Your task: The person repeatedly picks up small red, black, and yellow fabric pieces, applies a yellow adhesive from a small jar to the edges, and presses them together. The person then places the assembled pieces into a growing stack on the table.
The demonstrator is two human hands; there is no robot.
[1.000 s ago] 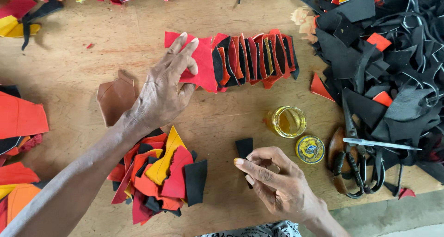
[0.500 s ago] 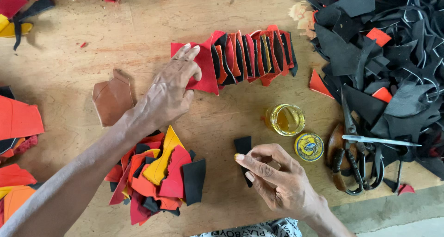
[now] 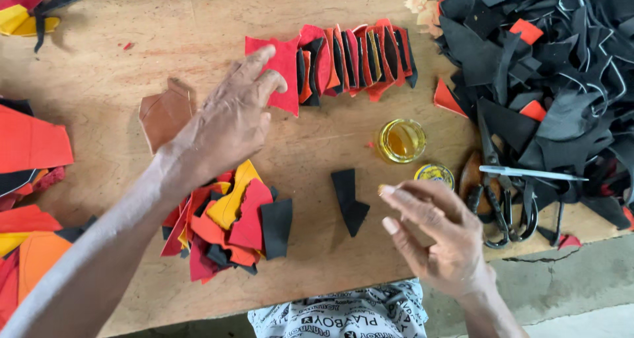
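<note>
A red leather piece is touched by the flat, open left hand. Nothing seems held by the half-open right hand.

Worn wooden tabletop, scratched, even daylight; cracked grey concrete floor below front edge.

The right hand has released the black piece, seemingly flat now.

Bare forearms without sleeves; a white garment with black print.
</note>
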